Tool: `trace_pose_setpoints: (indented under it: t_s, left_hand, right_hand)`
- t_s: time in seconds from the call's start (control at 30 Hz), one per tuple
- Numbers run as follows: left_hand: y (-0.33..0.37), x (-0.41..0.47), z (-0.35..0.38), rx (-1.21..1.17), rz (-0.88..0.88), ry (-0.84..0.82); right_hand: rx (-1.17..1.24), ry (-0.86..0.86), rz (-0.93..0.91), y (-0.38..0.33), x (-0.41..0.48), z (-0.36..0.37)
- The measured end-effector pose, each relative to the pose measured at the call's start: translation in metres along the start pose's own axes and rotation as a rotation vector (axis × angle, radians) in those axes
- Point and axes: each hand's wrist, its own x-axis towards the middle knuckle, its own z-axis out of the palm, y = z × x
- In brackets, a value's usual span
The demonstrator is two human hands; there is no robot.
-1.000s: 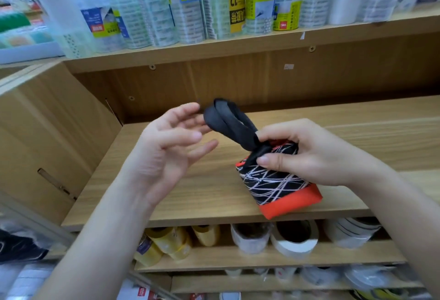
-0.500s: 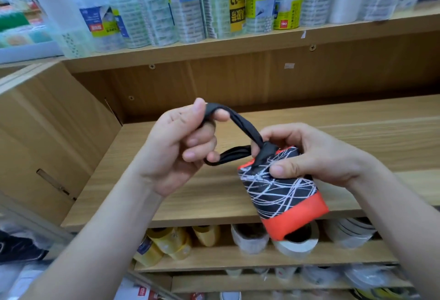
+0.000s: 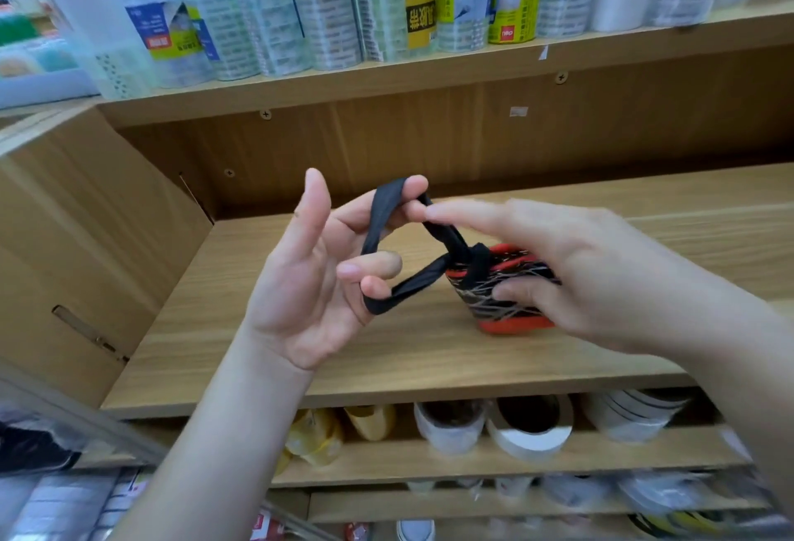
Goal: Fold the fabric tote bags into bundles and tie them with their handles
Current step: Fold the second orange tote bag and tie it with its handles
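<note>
The left hand is seen raised left of centre, palm turned toward the camera, its fingers spread inside the black handle loop. The loop is stretched wide: its upper run is carried over a raised fingertip, and its lower run is hooked round a curled lower finger. The thumb is held straight up, clear of the strap. To the right, the two runs of the handle are gathered into a knot at the top of the folded tote bundle, black with pale lines and red edging. The bundle is placed low at the wooden shelf; whether it rests on the board cannot be told. It is gripped by the right hand, the thumb pressed on its front, the forefinger stretched out to the handle. Tape rolls are stored on the shelf below.
</note>
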Motion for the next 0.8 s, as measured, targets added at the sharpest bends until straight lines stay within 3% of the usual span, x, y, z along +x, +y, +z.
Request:
trace_pose_setpoints:
  t_s: [0.1, 0.17, 0.27, 0.37, 0.5, 0.67, 0.8]
  left_hand:
    - [-0.004, 0.006, 0.010, -0.062, 0.015, -0.068]
    - [-0.010, 0.008, 0.013, -0.097, 0.025, -0.089]
    - [-0.018, 0.006, 0.011, -0.127, 0.031, -0.041]
    - [-0.023, 0.007, 0.013, -0.062, 0.072, 0.261]
    - [-0.028, 0.014, 0.020, 0.134, 0.172, 0.699]
    - [-0.039, 0.019, 0.018, 0.559, 0.137, 0.896]
    - [-0.044, 0.021, 0.015, 0.783, 0.098, 0.920]
  right_hand:
    - [-0.356, 0.071, -0.132, -0.004, 0.006, 0.009]
    - [-0.330, 0.125, -0.116, 0.002, 0.008, 0.019]
    - [-0.103, 0.259, -0.081, 0.006, 0.006, 0.031]
    - [0.115, 0.374, -0.093, 0.009, 0.003, 0.033]
    - [0.223, 0.385, -0.123, 0.006, 0.000, 0.036]
    - [0.255, 0.416, -0.161, 0.003, -0.001, 0.039]
    - [0.321, 0.430, -0.143, 0.001, -0.004, 0.036]
